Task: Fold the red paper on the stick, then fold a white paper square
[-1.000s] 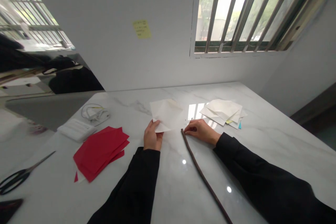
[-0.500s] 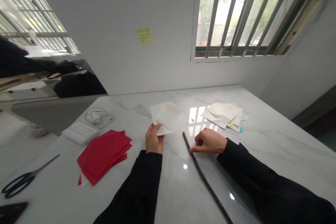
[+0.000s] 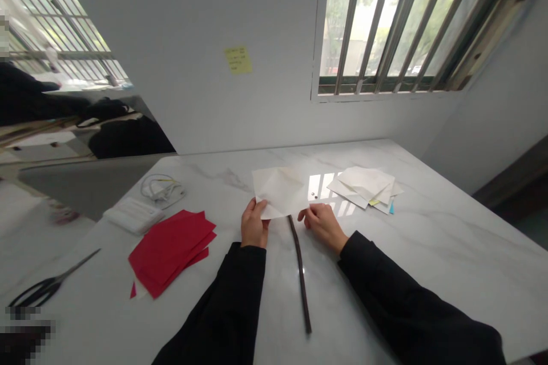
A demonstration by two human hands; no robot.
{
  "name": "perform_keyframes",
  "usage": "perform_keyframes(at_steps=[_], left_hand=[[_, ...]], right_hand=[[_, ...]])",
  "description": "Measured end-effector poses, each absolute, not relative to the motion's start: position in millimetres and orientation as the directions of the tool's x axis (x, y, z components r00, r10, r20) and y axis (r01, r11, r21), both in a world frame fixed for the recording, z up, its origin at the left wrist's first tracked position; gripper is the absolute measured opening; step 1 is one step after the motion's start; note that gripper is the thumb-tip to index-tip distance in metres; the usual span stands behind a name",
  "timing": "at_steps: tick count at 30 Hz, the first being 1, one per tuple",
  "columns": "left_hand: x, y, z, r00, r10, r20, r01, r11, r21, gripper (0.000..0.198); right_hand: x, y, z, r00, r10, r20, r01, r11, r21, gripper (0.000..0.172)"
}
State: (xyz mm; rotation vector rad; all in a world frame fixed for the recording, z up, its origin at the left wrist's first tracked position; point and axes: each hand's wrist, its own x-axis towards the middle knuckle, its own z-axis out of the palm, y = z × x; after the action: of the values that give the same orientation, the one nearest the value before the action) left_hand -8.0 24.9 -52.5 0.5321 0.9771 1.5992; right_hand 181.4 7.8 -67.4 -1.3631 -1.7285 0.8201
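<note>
My left hand pinches the lower left edge of a creased white paper sheet, thumb on top. My right hand is at the sheet's lower right corner, its fingers curled inward; whether they grip the corner is unclear. Between my hands a thin dark brown stick lies on the table, its far end reaching the lower edge of the sheet. The stick is apart from both hands.
Red paper sheets lie at left, near black-handled scissors, a white box-like object and a coiled white cable. White papers lie at right on the marble-patterned table. A yellow note is on the wall.
My right hand has left the stick and moved left to the sheet's corner. The stick has shifted left and now lies straighter toward me. The sheet has moved slightly right with my left hand.
</note>
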Motion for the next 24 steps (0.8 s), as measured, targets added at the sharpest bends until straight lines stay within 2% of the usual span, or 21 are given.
perform_keyframes(at_steps=[3,6,10,13,16,19,21,22,24], left_hand=[[-6.7,24.0,-54.4,-0.218,0.966,-0.137,-0.521,0.003,0.853,0.041],[-5.4,23.0,-58.8,-0.18,0.98,-0.085,-0.442,-0.003,0.897,0.043],[-3.6,23.3,-64.3,-0.093,0.996,0.015,-0.298,-0.042,0.954,0.041],[-4.0,23.6,-63.7,-0.079,0.997,0.007,-0.259,-0.028,0.965,0.051],[-5.5,22.6,-60.5,-0.106,0.994,-0.018,-0.306,-0.016,0.952,0.067],[-6.0,21.1,-57.7,-0.141,0.99,-0.014,-0.336,-0.035,0.941,0.052],[-5.6,20.0,-55.0,-0.14,0.99,-0.023,-0.358,-0.029,0.933,0.041],[-5.2,19.3,-52.9,-0.12,0.992,-0.034,-0.393,-0.017,0.919,0.04],[-4.4,17.5,-47.8,-0.045,0.997,-0.069,-0.511,0.036,0.859,0.044]], right_hand=[[189.1,8.8,-71.5,-0.079,0.991,0.104,0.141,0.115,-0.983,0.071],[197.9,7.8,-74.3,-0.142,0.989,0.048,-0.083,0.036,-0.996,0.068],[202.4,9.8,-78.3,-0.129,0.989,0.069,-0.096,0.057,-0.994,0.057],[202.7,14.0,-81.3,-0.079,0.997,0.02,-0.141,0.009,-0.99,0.055],[203.8,16.8,-82.1,-0.076,0.997,-0.024,-0.192,-0.038,-0.981,0.051],[205.8,16.1,-79.7,-0.079,0.997,-0.003,-0.255,-0.023,-0.967,0.049],[207.1,14.7,-76.7,-0.057,0.998,-0.006,-0.322,-0.025,-0.947,0.062],[207.5,14.0,-75.1,-0.053,0.998,-0.02,-0.351,-0.038,-0.936,0.067],[207.7,13.0,-72.2,-0.051,0.997,-0.056,-0.388,-0.071,-0.919,0.067]])
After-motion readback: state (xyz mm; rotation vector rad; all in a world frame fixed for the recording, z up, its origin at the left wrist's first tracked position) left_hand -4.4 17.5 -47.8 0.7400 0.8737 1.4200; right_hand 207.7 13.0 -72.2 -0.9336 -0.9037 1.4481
